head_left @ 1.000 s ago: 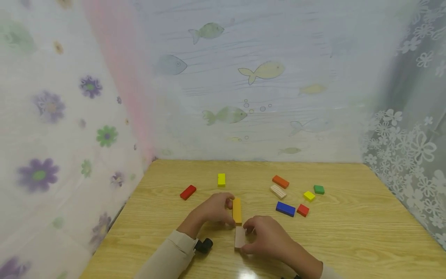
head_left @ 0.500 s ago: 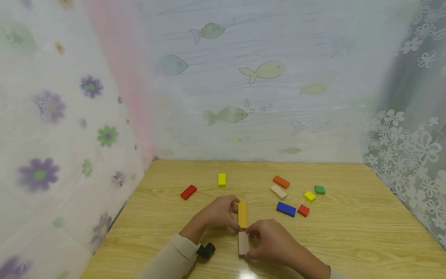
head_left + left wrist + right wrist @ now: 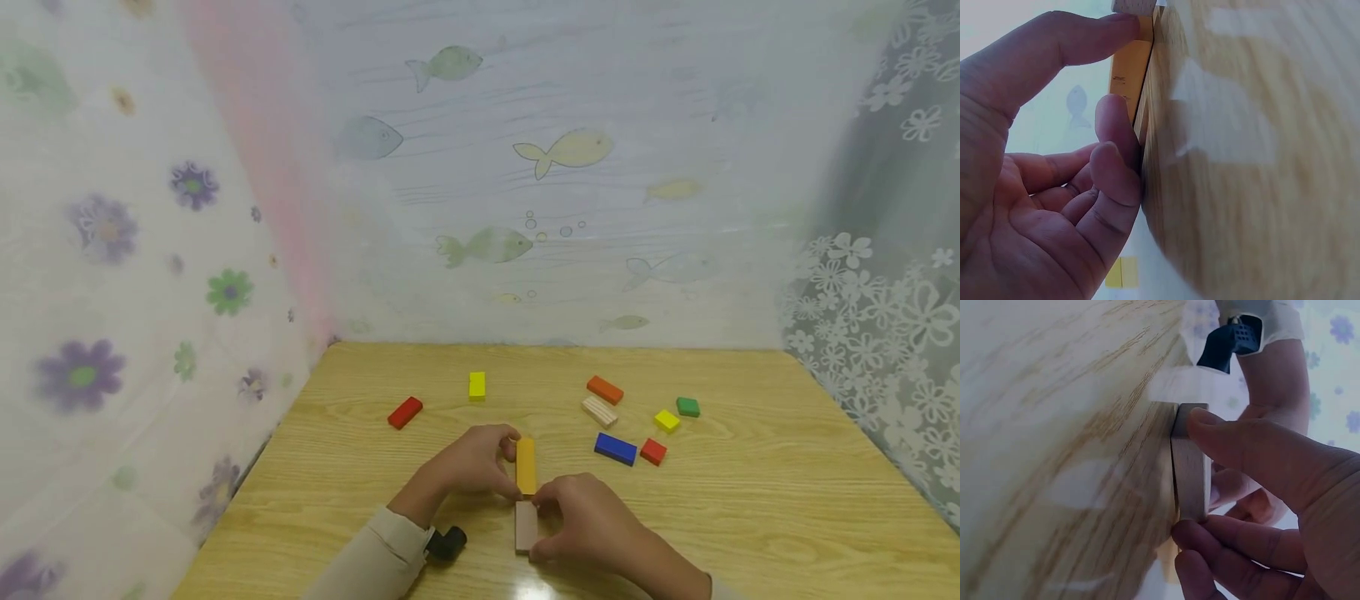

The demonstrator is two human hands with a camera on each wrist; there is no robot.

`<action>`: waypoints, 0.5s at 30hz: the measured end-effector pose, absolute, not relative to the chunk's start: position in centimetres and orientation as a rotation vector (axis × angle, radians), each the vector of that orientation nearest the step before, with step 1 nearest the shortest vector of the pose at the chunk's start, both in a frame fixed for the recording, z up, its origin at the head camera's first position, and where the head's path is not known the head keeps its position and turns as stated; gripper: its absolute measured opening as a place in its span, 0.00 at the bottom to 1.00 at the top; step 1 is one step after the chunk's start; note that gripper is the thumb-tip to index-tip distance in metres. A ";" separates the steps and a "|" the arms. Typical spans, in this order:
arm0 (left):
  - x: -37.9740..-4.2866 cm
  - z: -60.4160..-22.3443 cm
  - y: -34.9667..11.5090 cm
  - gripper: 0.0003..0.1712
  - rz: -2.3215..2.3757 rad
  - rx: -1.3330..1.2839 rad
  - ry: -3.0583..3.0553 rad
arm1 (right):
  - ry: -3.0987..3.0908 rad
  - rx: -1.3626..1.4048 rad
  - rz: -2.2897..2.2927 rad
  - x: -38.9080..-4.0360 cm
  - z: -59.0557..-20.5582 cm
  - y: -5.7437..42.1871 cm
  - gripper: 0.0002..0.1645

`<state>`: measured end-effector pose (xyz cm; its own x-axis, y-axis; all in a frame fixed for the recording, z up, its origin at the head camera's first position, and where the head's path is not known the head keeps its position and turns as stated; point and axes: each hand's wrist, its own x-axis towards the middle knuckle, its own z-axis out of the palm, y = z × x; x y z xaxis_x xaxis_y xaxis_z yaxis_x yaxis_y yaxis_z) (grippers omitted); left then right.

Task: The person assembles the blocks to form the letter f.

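Note:
My left hand (image 3: 476, 461) grips a long orange-yellow block (image 3: 526, 465) by its two ends, thumb at the near end and fingers at the far end. Just in front of the person, my right hand (image 3: 588, 521) pinches a plain wooden block (image 3: 526, 529) between thumb and fingers from the right side. Both blocks lie lengthwise in one line, end to end, with little or no gap. In the left wrist view the thumb covers part of the orange-yellow block (image 3: 1130, 69). The wooden block (image 3: 1191, 469) lies against the tabletop in the right wrist view.
On the wood-grain table (image 3: 337, 500) lie a red block (image 3: 405, 412) and a yellow block (image 3: 477, 387) at back left. To the right are orange (image 3: 604, 390), striped wooden (image 3: 600, 412), blue (image 3: 615, 448), small red (image 3: 653, 452), small yellow (image 3: 667, 421) and green (image 3: 687, 407) blocks.
Both hands have shifted right and slightly toward the person with their blocks, mostly in the first half second. The two blocks now line up straighter. The other blocks stay put.

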<state>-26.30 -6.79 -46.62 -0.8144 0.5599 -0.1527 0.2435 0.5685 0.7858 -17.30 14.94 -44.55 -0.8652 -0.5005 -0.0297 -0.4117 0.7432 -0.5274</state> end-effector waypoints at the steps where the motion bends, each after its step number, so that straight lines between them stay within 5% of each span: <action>1: -26.3 -46.6 -6.8 0.47 1.128 0.647 2.415 | 2.772 -0.729 -0.779 -17.3 -44.5 14.9 0.33; 15: -26.5 -46.8 -7.1 0.49 1.182 0.661 2.368 | 2.746 -0.720 -0.816 -17.3 -44.6 15.0 0.34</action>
